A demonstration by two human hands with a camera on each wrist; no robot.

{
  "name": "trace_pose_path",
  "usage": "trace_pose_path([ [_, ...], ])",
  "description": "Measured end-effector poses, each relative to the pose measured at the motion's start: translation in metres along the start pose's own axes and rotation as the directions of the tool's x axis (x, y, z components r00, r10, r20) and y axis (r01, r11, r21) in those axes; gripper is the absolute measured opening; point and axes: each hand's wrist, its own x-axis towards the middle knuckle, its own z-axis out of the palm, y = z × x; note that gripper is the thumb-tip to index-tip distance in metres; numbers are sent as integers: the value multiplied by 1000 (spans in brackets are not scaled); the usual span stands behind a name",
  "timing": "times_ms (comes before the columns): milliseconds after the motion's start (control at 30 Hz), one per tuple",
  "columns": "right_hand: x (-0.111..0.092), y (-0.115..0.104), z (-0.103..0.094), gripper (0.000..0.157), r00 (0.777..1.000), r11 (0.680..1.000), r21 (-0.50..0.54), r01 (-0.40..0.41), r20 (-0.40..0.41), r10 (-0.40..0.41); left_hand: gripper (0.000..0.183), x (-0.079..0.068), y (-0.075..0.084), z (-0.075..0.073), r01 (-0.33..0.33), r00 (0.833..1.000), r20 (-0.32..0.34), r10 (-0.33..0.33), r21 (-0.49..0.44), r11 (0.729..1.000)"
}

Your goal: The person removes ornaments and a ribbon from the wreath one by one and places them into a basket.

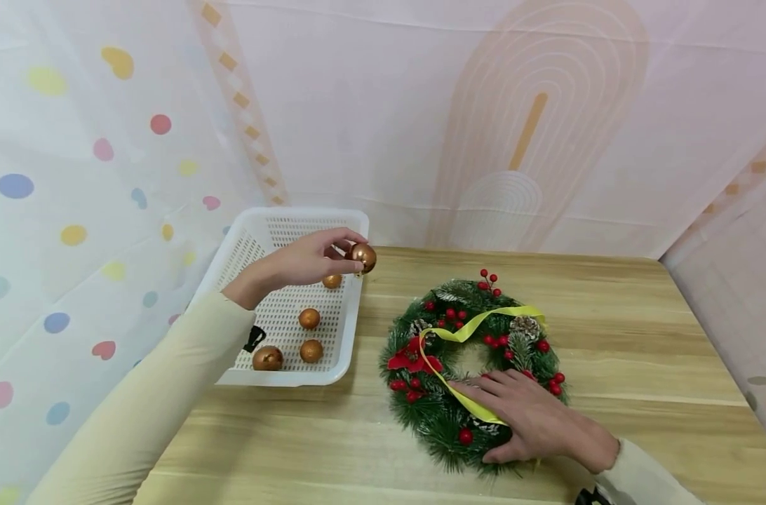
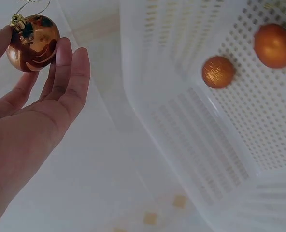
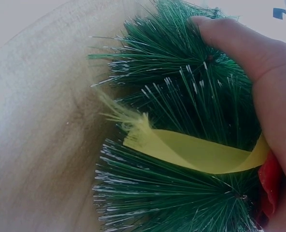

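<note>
In the head view my left hand [image 1: 313,259] pinches a shiny copper Christmas ball [image 1: 363,258] over the right rim of a white plastic basket [image 1: 353,330]. The left wrist view shows the ball's gold cap and thin hanging loop at the fingertips of the left hand [image 2: 41,101]. My right hand [image 1: 534,414] rests on the lower right of a green Christmas wreath [image 1: 421,414], fingers spread over a yellow ribbon [image 1: 478,408]. The thumb lies across the needles in the right wrist view.
Several orange-copper balls [image 1: 310,351] lie inside the basket, with a small black item [image 1: 254,339] near the left sleeve. Red berries, pinecones [image 1: 525,327] and a red flower [image 1: 414,356] decorate the wreath. A patterned cloth [image 1: 408,126] hangs behind the wooden table [image 1: 642,337].
</note>
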Motion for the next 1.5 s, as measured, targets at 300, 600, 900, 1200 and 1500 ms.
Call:
trace_pose_path([
  [300, -3, -3, 0, 102, 1000, 1000, 5, -7, 1, 7, 44, -22, -19, -13, 45, 998, -35, -43, 49, 998],
  [600, -4, -6, 0, 101, 1000, 1000, 10, -8, -7, 8, 39, -41, -40, -24, 65, 994, -90, -65, -2, 998],
  [900, -2, -11, 2, 101, 1000, 1000, 8, 8, -19, -8, 47, -63, -54, -37, 131, 983, -122, -134, -36, 991],
  [1200, -2, -15, 1, 100, 1000, 1000, 19, 4, 2, -4, 50, -76, -69, -44, 147, 981, -120, -155, -75, 986],
  [1500, -1, -16, 3, 101, 1000, 1000, 1, 13, -19, -13, 52, -84, -73, -49, 164, 982, -89, -168, -50, 985],
])
